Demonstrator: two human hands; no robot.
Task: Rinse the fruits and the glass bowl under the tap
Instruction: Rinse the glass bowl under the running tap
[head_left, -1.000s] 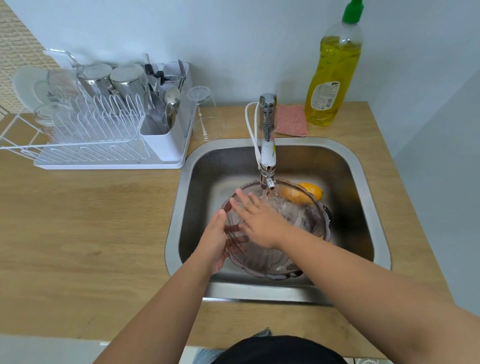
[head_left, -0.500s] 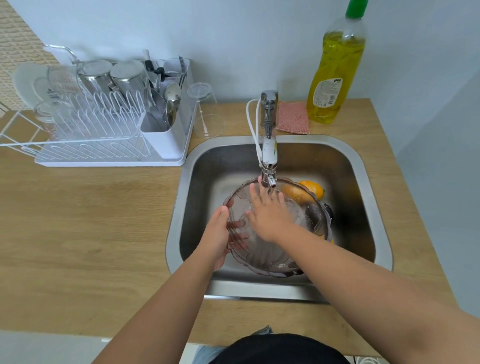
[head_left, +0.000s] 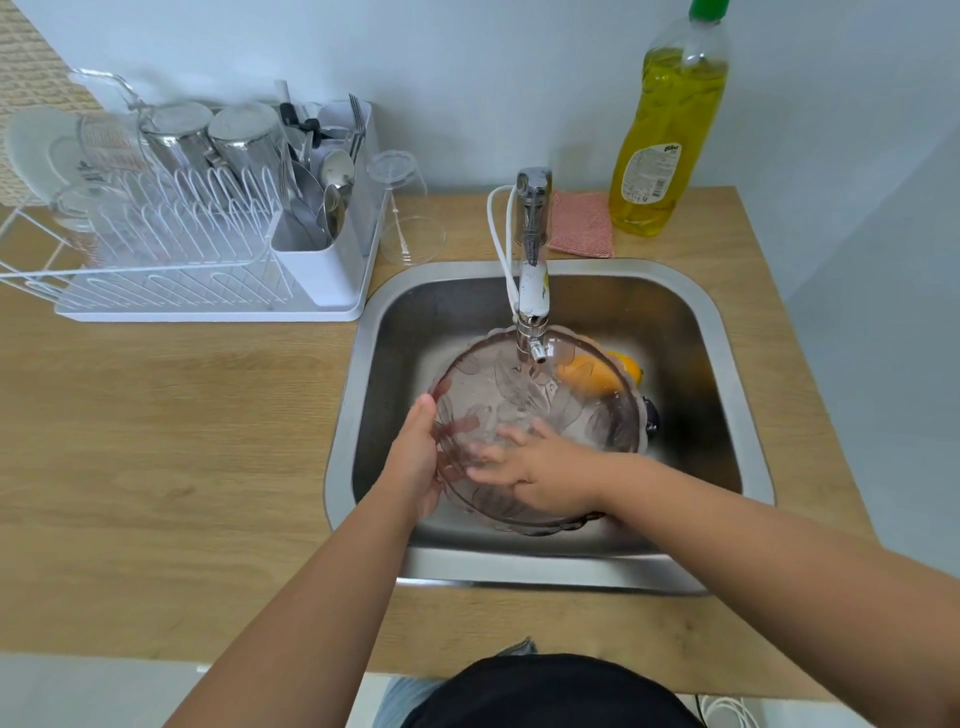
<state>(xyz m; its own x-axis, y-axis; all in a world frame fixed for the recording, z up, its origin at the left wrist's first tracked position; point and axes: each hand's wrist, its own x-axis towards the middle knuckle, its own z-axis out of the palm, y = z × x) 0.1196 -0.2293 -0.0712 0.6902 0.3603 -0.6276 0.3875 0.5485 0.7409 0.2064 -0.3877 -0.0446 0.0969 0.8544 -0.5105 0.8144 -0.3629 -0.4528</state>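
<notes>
Two hands meet at the glass bowl (head_left: 540, 415), which you hold tilted over the steel sink (head_left: 727, 364) in the middle of the frame. Your left hand (head_left: 415, 467) cups the bowl's left rim, thumb on the near side and fingers curled behind the glass, where they show through it. Your right hand (head_left: 540, 473) lies inside the bowl, fingers straight and slightly spread, pressed flat against the inner wall at its lower part. Water runs from the tap (head_left: 532, 270) straight into the bowl, just above your right fingertips. An orange-yellow fruit (head_left: 623, 366) sits in the sink behind the bowl's upper right edge, partly seen through the glass; a dark round thing (head_left: 650, 418) beside the bowl's right rim is too hidden to name. On the wooden counter (head_left: 182, 441), the white dish rack (head_left: 208, 260) fills the upper left of the frame, and the yellow detergent bottle (head_left: 665, 135) stands at upper right beside a pink cloth (head_left: 582, 226).
</notes>
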